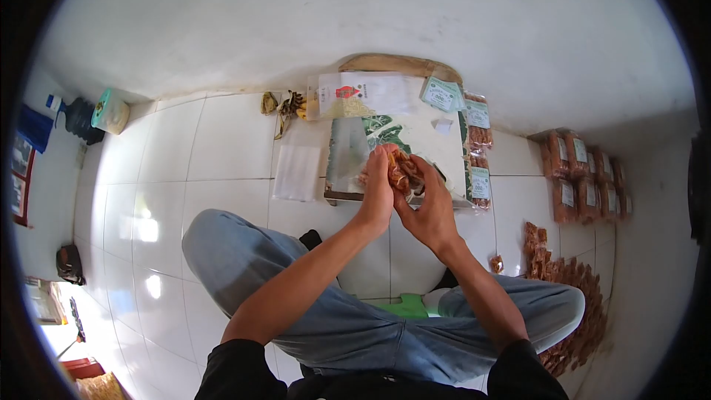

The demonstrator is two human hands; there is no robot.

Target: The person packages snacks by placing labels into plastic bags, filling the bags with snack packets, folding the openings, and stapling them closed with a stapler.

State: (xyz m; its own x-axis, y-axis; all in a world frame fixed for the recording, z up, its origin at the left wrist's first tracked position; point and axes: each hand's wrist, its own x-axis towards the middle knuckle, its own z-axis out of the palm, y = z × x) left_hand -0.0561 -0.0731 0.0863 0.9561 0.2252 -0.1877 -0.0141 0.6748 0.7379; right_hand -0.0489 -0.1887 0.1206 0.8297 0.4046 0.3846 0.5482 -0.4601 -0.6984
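Note:
Both hands are raised over a low table [437, 148] in front of my crossed legs. My left hand [378, 187] is closed around one side of a bunch of small clear packets of brown snack [401, 170]. From the other side my right hand [429, 211] grips the same bunch, thumb and fingers curled in. How many packets are between the palms is hidden. A clear plastic bag [346, 155] lies on the table's left part, beside my left hand. Green-and-white labels [442, 94] lie at the table's back right corner.
Printed plastic bags [363, 94] lie across the table's back left. Labelled snack packs [480, 181] line its right edge; more packs [585, 178] stand by the wall. Loose small packets [578, 289] are heaped right of my knee. Bananas [300, 106] and clear sleeves [298, 172] lie left.

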